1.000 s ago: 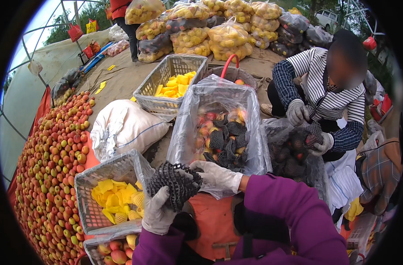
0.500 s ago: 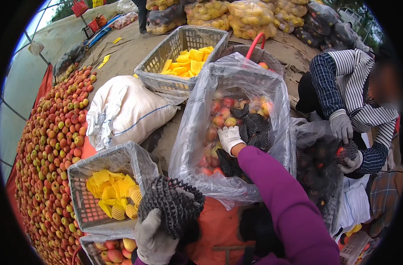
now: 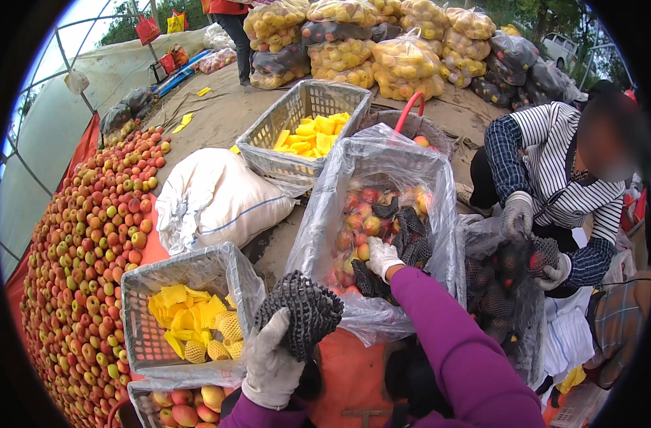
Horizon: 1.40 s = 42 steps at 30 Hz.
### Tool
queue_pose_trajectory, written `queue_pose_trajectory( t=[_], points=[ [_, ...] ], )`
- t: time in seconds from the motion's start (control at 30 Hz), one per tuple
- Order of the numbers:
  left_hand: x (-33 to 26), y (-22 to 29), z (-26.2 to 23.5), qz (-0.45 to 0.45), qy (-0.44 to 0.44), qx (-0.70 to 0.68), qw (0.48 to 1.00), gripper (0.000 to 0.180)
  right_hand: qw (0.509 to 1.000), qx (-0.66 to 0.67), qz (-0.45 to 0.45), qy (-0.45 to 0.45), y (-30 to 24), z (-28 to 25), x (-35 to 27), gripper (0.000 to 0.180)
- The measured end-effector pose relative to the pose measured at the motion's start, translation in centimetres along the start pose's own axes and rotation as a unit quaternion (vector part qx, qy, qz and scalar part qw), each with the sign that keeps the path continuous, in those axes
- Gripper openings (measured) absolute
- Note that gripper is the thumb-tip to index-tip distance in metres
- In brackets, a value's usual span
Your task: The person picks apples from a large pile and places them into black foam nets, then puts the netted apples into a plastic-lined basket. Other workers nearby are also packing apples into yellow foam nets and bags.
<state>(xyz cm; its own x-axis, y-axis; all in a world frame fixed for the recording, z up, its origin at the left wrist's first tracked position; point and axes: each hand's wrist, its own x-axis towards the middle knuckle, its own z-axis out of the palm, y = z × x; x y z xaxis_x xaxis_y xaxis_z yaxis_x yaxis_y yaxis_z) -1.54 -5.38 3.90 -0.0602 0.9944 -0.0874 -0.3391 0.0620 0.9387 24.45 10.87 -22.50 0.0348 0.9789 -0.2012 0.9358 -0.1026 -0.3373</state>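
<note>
Netting (image 3: 300, 314), black, fills the grip of your L hand (image 3: 272, 360), prob. freeing your R hand (image 3: 384, 257) by apples (image 3: 372, 225), tho can't tell R grip.

1. In the left hand (image 3: 274, 362): foam fruit nets (image 3: 302, 314).
2. Left of that hand: a crate (image 3: 141, 348) holding loose foam sleeves (image 3: 186, 321); farther left, an apple heap (image 3: 90, 285).
3. Ahead of it, leftward: a sack (image 3: 222, 205).
4. Around the right hand (image 3: 383, 259): a lined crate (image 3: 317, 227) containing apples (image 3: 372, 225).
5. Right of that hand: a co-worker (image 3: 554, 182).
6. Far ahead: stacked fruit bags (image 3: 409, 65).
</note>
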Motion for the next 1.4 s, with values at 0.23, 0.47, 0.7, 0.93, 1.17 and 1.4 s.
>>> queue_pose_trajectory(
  t=[0.23, 0.47, 0.7, 0.93, 1.17, 1.4],
  points=[
    [0.5, -0.4, -0.2, 0.264, -0.076, 0.225, 0.935, 0.021, 0.996, -0.078, -0.034, 0.001, 0.0, -0.2, 0.1, 0.041],
    [1.7, -0.2, 0.3, 0.001, -0.085, -0.005, 0.996, 0.035, 0.964, 0.265, 0.027, 0.015, -2.5, -6.2, -1.0, 0.06],
    [2.3, -0.5, 0.4, -0.033, -0.008, -0.17, 0.985, 0.037, 0.786, 0.552, -0.221, -0.172, -12.5, -19.0, -13.1, 0.06],
    [-0.8, 1.9, 1.3, -0.058, -0.109, -0.157, 0.98, 0.054, 0.896, 0.272, -0.34, 0.09, -16.0, -19.3, -20.1, 0.05],
    [-1.6, 1.9, 0.1, -0.186, -0.184, -0.256, 0.931, 0.056, 0.631, 0.77, -0.085, -0.036, -13.9, -18.6, -20.5, 0.048],
    [-1.9, 1.9, -1.0, -0.2, -0.267, -0.298, 0.894, 0.079, 0.394, 0.807, -0.139, -0.417, -13.9, -15.4, -21.5, 0.04]
  ],
)
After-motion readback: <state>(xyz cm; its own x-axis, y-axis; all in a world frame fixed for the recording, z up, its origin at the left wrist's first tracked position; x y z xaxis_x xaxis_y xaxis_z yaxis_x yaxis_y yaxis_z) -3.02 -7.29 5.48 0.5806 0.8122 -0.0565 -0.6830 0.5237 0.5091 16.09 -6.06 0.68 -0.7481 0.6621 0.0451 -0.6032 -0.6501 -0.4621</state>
